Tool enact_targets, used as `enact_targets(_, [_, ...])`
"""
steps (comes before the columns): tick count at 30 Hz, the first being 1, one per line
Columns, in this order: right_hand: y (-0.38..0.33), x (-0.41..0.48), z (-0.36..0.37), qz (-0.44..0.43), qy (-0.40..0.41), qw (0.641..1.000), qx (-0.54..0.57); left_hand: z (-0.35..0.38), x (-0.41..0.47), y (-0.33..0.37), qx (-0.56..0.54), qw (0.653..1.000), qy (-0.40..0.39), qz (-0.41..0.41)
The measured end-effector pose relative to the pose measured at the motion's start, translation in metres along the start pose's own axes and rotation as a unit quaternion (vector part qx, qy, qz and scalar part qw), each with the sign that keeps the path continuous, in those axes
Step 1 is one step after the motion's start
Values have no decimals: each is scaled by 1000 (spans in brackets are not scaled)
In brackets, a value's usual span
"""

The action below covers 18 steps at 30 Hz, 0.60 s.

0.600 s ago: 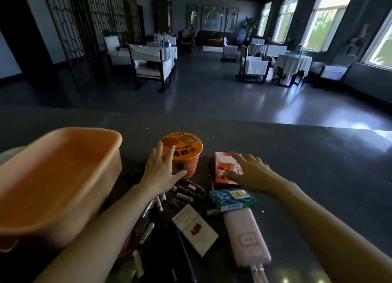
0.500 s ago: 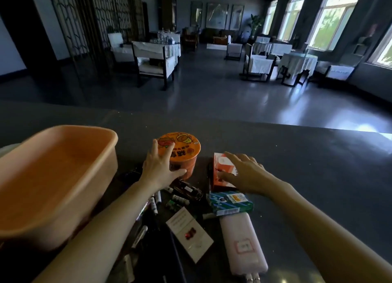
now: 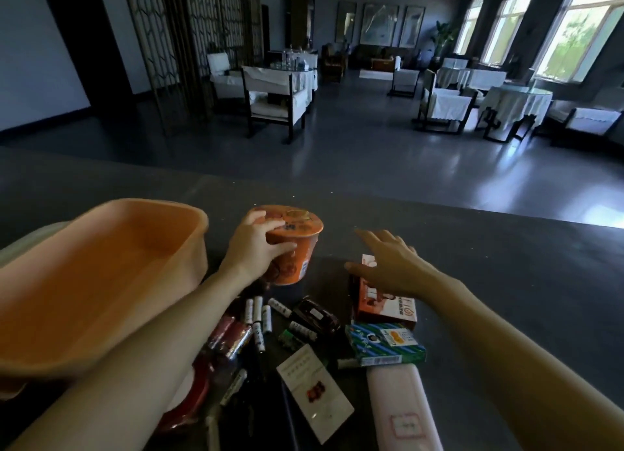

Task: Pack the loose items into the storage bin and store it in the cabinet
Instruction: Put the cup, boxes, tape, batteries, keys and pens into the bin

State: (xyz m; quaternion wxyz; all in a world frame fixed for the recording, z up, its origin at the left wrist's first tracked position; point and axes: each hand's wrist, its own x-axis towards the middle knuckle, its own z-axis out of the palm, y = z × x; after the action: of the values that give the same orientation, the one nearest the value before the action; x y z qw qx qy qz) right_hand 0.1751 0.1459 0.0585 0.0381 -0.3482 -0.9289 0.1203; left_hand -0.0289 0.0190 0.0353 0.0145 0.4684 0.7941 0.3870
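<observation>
The packing is at its very start: the storage bin [image 3: 199, 258] stands at the left of the dark counter [image 3: 506, 281], and what shows of its inside holds nothing. The left hand [image 3: 251, 253] grips the noodle cup [image 3: 300, 229], with its fingers curled over the lid's rim and its thumb pressed against the side wall. The cup sits just beside the bin's right wall and leans a little; whether its base is off the counter cannot be told.

The right hand [image 3: 393, 264] is spread flat with straight fingers and holds nothing. It hovers over the far end of the red box [image 3: 388, 308], and the view does not settle whether it touches the box.

The other loose things lie nearer the person:
- batteries [image 3: 258, 315], scattered in the middle
- a blue-green box [image 3: 385, 346], just below the red one
- a white packet [image 3: 314, 390]
- a pink case [image 3: 401, 406], at the lower edge

The step in hand looks to be carrying the cup into the bin. That calls for a lift high enough to clear the rim, a short swing left, and a level set-down (the lid looks sealed, so a tilt should spill nothing). The right hand seems ready to close round the red box next. The small round batteries may roll, so they will need gathering. The cabinet is not in view.
</observation>
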Motion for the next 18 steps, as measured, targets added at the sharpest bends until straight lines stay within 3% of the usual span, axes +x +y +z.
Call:
enact_targets(4, [-45, 12, -10, -53, 35, 998, 2, -75, 7, -6, -33, 994, 104, -9])
enact_targets(8, [-114, 27, -16, -121, 82, 989, 6, -164, -2, -38, 2, 986, 163, 26])
enact_targets(13, [-213, 44, 4, -176, 138, 975, 11, -235, -34, -121, 26, 986, 164, 3])
enact_targets(18, [-280, 56, 41, -122, 117, 985, 11, -252, -54, -189, -6, 995, 101, 0])
